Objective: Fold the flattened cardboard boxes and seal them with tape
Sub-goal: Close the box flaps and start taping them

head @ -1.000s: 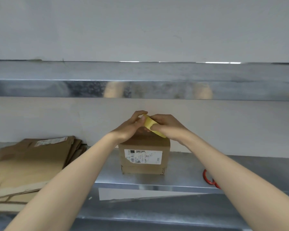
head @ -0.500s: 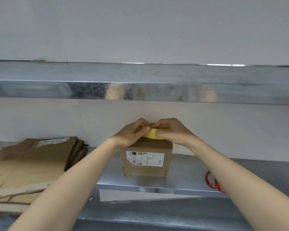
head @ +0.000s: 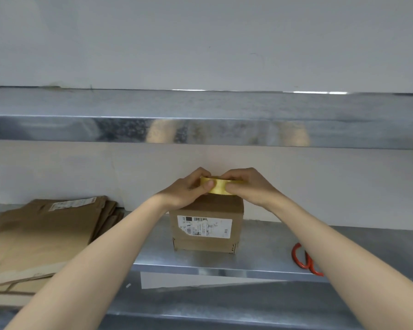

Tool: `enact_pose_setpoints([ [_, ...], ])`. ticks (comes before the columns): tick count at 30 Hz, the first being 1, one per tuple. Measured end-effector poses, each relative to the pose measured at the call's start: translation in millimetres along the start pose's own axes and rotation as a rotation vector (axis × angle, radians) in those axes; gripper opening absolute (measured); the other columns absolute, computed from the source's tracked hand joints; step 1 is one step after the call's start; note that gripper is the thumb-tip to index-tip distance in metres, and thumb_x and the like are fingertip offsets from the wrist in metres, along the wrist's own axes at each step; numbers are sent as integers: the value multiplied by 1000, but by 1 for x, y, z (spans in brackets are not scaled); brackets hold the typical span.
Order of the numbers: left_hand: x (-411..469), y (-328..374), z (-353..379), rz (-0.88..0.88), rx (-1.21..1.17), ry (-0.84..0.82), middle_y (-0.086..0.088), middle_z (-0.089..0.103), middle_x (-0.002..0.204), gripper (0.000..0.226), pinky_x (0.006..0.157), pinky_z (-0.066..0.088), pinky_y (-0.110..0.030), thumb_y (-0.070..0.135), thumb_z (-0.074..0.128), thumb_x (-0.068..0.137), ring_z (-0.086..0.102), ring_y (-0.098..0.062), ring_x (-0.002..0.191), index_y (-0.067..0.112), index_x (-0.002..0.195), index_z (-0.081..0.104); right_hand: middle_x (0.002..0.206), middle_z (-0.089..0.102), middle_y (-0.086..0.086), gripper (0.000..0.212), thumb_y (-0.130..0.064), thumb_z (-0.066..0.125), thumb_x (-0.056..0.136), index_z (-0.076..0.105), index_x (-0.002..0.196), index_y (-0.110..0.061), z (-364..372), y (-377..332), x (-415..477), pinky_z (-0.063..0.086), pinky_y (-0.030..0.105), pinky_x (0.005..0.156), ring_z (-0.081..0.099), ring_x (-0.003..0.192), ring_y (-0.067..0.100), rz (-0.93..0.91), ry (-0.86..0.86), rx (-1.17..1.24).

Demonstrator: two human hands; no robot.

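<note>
A small folded cardboard box (head: 206, 228) with a white shipping label stands upright on the metal shelf (head: 260, 256). Just above its top, both hands hold a yellow tape roll (head: 218, 186) lying nearly flat. My left hand (head: 188, 189) pinches the roll's left edge with thumb and fingers. My right hand (head: 246, 186) grips the right side, its thumb on the roll's front face. The box top is mostly hidden behind my hands.
A stack of flattened cardboard boxes (head: 38, 236) lies at the left of the shelf. Red-handled scissors (head: 304, 259) lie at the right, partly behind my right forearm. A second metal shelf (head: 200, 129) runs overhead, with a white wall behind.
The tape roll has turned from a tilted pose to nearly flat and come down closer to the box top. Both hands have kept hold of it.
</note>
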State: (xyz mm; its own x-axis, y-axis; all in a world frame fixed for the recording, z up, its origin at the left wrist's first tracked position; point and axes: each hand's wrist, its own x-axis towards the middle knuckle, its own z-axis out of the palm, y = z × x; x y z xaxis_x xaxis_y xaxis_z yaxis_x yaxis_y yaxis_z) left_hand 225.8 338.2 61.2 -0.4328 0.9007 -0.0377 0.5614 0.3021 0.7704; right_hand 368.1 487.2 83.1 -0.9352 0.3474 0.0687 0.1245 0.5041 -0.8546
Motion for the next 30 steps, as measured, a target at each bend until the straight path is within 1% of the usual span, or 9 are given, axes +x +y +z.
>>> enact_pose_setpoints([
  [5, 5, 0, -1, 49, -26, -13, 4, 61, 113, 40, 93, 43, -31, 66, 37, 89, 56, -12, 107, 38, 117, 45, 87, 67, -3, 11, -12, 63, 88, 72, 93, -15, -9, 13, -4, 41, 22, 73, 58, 80, 5, 6, -1, 53],
  [9, 5, 4, -2, 118, -117, 210, 7, 55, 126, 25, 89, 40, -12, 42, 54, 94, 53, -7, 115, 33, 117, 52, 86, 65, -10, 9, -27, 67, 89, 70, 94, -21, 3, 10, 5, 39, 17, 68, 57, 77, -1, -14, 72, -23],
  [11, 6, 3, -1, 139, -131, 296, 9, 58, 121, 16, 90, 41, -14, 31, 59, 94, 56, -5, 112, 26, 108, 56, 87, 64, -12, 16, -37, 67, 87, 69, 95, -23, 10, 9, 11, 37, 17, 66, 56, 79, -1, -19, 133, -109],
  [13, 6, 1, 1, 100, -183, 295, 12, 62, 115, 10, 90, 40, -18, 30, 60, 94, 57, -2, 108, 21, 98, 60, 84, 65, -11, 22, -44, 69, 84, 69, 93, -24, 14, 7, 13, 39, 18, 65, 58, 79, 2, -22, 164, -120],
  [16, 5, -2, 2, 69, -228, 289, 14, 63, 117, 10, 90, 39, -15, 30, 66, 90, 57, -3, 110, 21, 87, 63, 79, 68, -4, 26, -41, 75, 80, 72, 86, -17, 16, 4, 16, 41, 20, 65, 60, 76, 9, -44, 162, -68],
  [21, 5, -2, 4, 18, -269, 286, 8, 61, 122, 10, 92, 39, -16, 25, 66, 91, 59, -11, 111, 23, 81, 63, 80, 69, 4, 35, -42, 80, 74, 74, 85, -9, 22, 2, 22, 40, 24, 64, 58, 72, 10, -44, 159, -103],
  [24, 7, -4, 3, -3, -308, 289, 8, 60, 126, 10, 94, 39, -12, 27, 63, 92, 58, -9, 110, 19, 88, 67, 81, 70, 0, 31, -41, 80, 74, 74, 88, -14, 22, 1, 24, 40, 16, 62, 59, 73, 6, -39, 144, -92],
  [27, 10, -10, 0, -42, -365, 307, 10, 63, 125, 17, 108, 40, -35, 35, 62, 93, 58, -13, 115, 21, 99, 70, 93, 66, -16, 39, -31, 81, 75, 70, 112, -25, 19, -1, 21, 38, 5, 65, 58, 85, -3, -54, 66, -123],
  [30, 11, -13, -2, -75, -365, 325, 2, 67, 111, 14, 105, 44, -46, 35, 56, 96, 61, -21, 111, 25, 95, 66, 103, 62, -23, 44, -35, 77, 79, 64, 120, -34, 17, 2, 16, 39, 9, 76, 56, 96, -3, -112, 33, -185],
])
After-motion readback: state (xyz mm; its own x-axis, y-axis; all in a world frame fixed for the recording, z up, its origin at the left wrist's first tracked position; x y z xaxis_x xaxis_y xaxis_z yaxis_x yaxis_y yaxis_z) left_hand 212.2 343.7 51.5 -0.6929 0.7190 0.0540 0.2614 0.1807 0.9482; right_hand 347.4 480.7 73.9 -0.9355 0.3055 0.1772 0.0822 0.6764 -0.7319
